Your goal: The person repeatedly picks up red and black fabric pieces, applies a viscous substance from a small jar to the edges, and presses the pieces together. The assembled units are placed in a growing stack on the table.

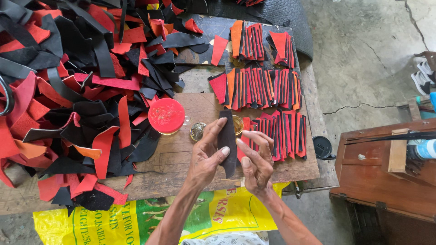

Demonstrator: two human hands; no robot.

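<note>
Head view, looking down on a wooden work board [181, 159]. Left hand [206, 156] pinches a dark, narrow leather strip [227, 140] — thumb along its face, fingers wrapped behind — holding it upright just above the board at centre. Right hand [256, 161] sits at 3 o'clock of the strip, fingers loosely curled and spread, fingertips touching or just beside the strip's right edge; cannot tell which.

At 10 o'clock from the hands, a round red lid [166, 115] rests on the board. Between it and the strip, a small brass-coloured tin [197, 131]; a second one [238, 124] peeks out just behind the strip.

From 1 to 3 o'clock — rows of cut red, orange and black pieces [268, 86] fanned in overlapping lines. From 9 to 12 o'clock, a loose heap of red and black scraps [68, 90].

At 6 o'clock, a yellow printed sack [113, 222] hangs below the board. At 3 o'clock, well apart, a brown wooden box [386, 172] on the concrete floor [363, 54].
</note>
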